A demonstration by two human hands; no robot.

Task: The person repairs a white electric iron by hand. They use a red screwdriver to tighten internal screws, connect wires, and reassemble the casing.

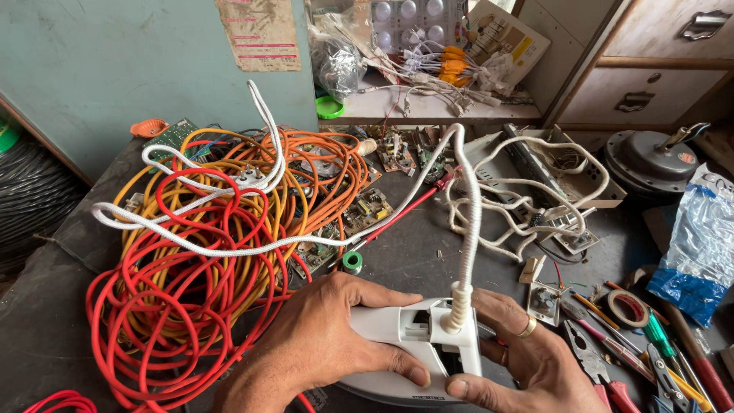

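Note:
A white clothes iron [409, 336] lies at the near edge of the dark workbench, handle end up. My left hand [321, 336] grips its body from the left, thumb pressed on the lower side. My right hand [520, 356], with a ring on one finger, holds the rear of the handle from the right. A white braided cord [472, 222] rises from the iron's rear collar, arcs upward and trails left across the bench.
A tangle of red and orange wire [214, 252] fills the left of the bench. Circuit boards [367, 210], a solder spool [352, 261], pliers and screwdrivers [634, 352], a tape roll [628, 307], a plastic bag [699, 252] and a round metal motor housing [650, 160] lie about.

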